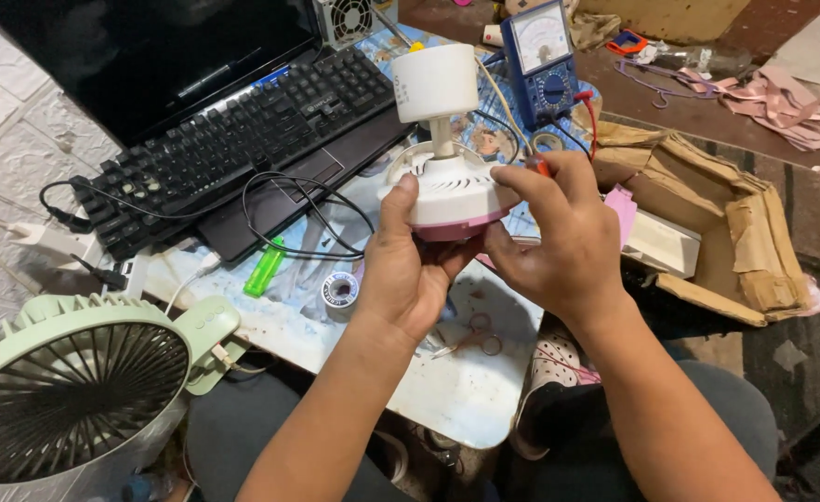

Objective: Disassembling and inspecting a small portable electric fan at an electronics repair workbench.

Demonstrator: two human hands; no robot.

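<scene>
A small white and pink gadget (449, 186) was held up in both hands, over the middle of a low white table (470, 390), nearer its far edge than its near one. It was judged to be light, since it was kept up with fingertips alone. Its shell was hard plastic and looked stiff and a bit smooth, so a slip was thought possible. The thin white neck (442, 137) between its two parts looked like the weak spot, so the wide round base was judged the best place to hold it.

The base was shaped like a flat dome, white on top with curved slots cut in it, and ringed in pink below. A white cup-shaped top (435, 82) stood on the neck, tipped a little.

The left hand (408, 270) was curled under the base, with the thumb pressed on the white rim. The right hand (559, 244) was closed on the other side of the base, and something small and red-orange (541, 166) was pinched in its fingers; what it was could not be told.

A black keyboard (243, 130) lay at the far left corner of the table. A blue meter (542, 48) stood near the far edge. A green fan (66, 390) was seen by the near left corner.
</scene>
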